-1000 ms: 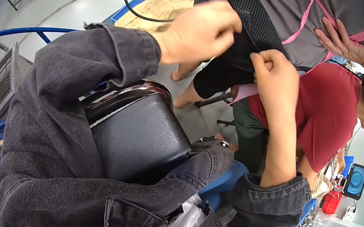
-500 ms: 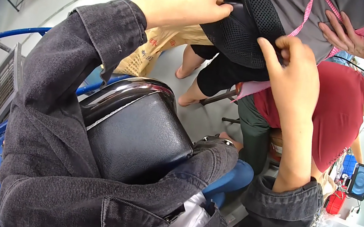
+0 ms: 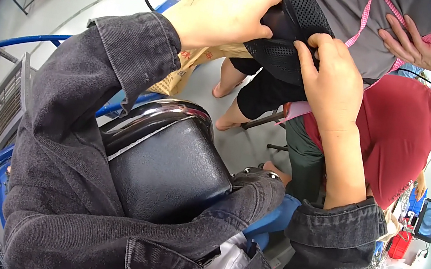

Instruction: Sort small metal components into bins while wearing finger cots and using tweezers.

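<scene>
At the top of the view is a black mesh fabric piece [image 3: 309,14], with a padded-looking band and a dark opening between its layers. My left hand [image 3: 227,14] holds its left side, the thumb and fingers bent at the opening. Thumb and fingertips of my right hand [image 3: 332,77] pinch its lower right edge. The far end of the piece runs out of view at the top. Just behind it stands a person in a grey garment [image 3: 353,12] with pink checked ties; that person's hand [image 3: 418,47] rests against the garment.
Below my arms is a black padded seat [image 3: 169,169]. A yellow printed sack [image 3: 179,80] and a blue-railed metal rack [image 3: 20,39] are at left. A seated person in a red shirt [image 3: 395,130] is at right, near a small screen [image 3: 428,220].
My right hand has moved slightly up and left, closer to my left hand. My left hand is a little lower. The mesh piece's opening shows more between them.
</scene>
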Demonstrator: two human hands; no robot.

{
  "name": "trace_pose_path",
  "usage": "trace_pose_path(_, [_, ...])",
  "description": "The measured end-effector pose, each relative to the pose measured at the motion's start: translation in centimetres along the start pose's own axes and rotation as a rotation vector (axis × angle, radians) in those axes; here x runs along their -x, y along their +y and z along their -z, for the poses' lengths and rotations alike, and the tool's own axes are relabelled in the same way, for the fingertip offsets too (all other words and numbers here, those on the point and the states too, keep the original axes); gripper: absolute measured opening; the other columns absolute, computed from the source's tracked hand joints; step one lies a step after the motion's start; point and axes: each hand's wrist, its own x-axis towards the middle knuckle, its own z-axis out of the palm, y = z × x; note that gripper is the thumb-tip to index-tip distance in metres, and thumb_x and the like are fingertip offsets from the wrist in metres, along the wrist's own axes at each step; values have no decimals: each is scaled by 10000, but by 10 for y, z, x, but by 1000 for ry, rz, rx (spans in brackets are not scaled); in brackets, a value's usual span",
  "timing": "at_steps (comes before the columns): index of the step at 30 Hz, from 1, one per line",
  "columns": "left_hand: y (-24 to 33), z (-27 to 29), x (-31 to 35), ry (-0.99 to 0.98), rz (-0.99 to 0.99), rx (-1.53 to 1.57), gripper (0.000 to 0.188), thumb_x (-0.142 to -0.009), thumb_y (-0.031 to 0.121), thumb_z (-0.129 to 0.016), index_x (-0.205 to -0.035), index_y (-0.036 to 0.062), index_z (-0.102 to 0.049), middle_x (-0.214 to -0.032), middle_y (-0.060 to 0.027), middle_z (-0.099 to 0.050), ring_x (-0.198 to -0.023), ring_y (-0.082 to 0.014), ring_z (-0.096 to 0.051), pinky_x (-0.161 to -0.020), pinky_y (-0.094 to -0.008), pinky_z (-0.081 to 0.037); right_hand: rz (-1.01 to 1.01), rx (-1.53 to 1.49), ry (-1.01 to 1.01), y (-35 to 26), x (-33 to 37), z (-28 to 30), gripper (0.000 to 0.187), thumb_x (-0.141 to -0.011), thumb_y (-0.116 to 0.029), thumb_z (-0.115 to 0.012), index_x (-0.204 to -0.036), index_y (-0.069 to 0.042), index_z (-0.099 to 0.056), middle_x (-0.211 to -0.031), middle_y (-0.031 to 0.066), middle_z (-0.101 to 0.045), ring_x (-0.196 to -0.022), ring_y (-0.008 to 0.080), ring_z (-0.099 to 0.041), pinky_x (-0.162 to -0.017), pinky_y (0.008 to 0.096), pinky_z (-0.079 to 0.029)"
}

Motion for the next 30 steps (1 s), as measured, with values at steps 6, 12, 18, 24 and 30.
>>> trace_pose_path(6, [17, 7, -4, -73, 248, 393, 362, -739, 78, -700, -1075, -28, -617, -886, -112, -626, -746, -172, -581, -656, -255, -478, 7, -18, -31, 10, -2, 5, 149, -820, -199, -687, -827, -77, -602, -696, 32, -561, -592, 194, -561, -546, 314, -447])
trace_pose_path(12, [22, 6, -7, -122, 343, 552, 450, -720, 106, -725, -1131, -31, -606, -925, -136, -634, -786, -185, -599, -701, -260, -495, -102, -435, -153, 24, -4, 7, 88, -815, -119, -681, -846, -47, -639, -705, 17, -567, -564, 147, -507, -532, 277, -417])
trace_pose_path(18, [19, -5, -5, -88, 231, 377, 505, -715, 125, -735, -1172, -38, -593, -962, -148, -642, -811, -212, -611, -747, -277, -503, -384, -642, -15, 43, -7, 16, 85, -870, -96, -655, -897, -15, -659, -730, 14, -608, -576, 81, -522, -538, 201, -422])
trace_pose_path(24, [21, -6, -1, -40, 78, 201, 556, -707, 151, -745, -1199, -50, -583, -1019, -157, -639, -854, -226, -619, -775, -285, -503, -515, -596, 49, 39, -7, 25, 75, -858, -93, -649, -885, -24, -653, -667, 9, -613, -530, 85, -528, -529, 214, -427])
trace_pose_path(30, [19, 7, -6, -186, 132, 340, 565, -718, 165, -737, -1223, -30, -577, -1063, -160, -625, -912, -239, -628, -799, -303, -511, -621, -733, 43, 25, -4, 24, 96, -872, -100, -644, -940, -32, -650, -662, 10, -636, -539, 98, -603, -537, 211, -449])
